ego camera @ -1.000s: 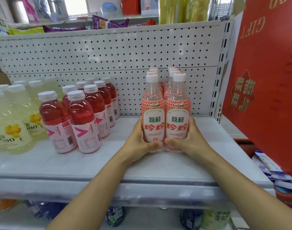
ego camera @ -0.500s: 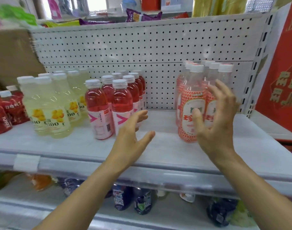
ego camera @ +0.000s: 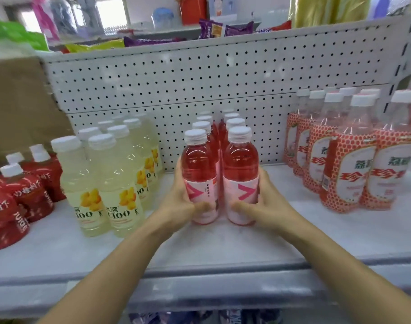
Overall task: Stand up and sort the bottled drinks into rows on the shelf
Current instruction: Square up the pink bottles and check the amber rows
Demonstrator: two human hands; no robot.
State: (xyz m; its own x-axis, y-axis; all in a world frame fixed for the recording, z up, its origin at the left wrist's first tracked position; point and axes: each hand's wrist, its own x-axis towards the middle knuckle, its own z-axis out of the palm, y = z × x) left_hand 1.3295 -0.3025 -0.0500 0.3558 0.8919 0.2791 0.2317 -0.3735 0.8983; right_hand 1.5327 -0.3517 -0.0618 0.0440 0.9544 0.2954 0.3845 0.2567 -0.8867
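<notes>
Two rows of pink drink bottles point(ego camera: 201, 169) with white caps stand upright in the middle of the white shelf point(ego camera: 223, 249), running back to the pegboard. My left hand point(ego camera: 181, 204) wraps the left front bottle. My right hand point(ego camera: 264, 203) wraps the right front bottle point(ego camera: 240, 169). Pale yellow bottles point(ego camera: 115, 183) stand in rows to the left, dark red bottles point(ego camera: 24, 190) at the far left. Lychee bottles point(ego camera: 354, 160) with red-dotted labels stand in rows at the right.
The white pegboard point(ego camera: 200, 85) backs the shelf. Snack bags point(ego camera: 223, 29) lie on the shelf above. A brown cardboard box point(ego camera: 19, 101) stands at the upper left. More bottles show dimly on the shelf below point(ego camera: 200, 318).
Both hands let go of the front lychee bottles, moved left across the shelf and closed on the two front pink bottles. The view shifted left with them.
</notes>
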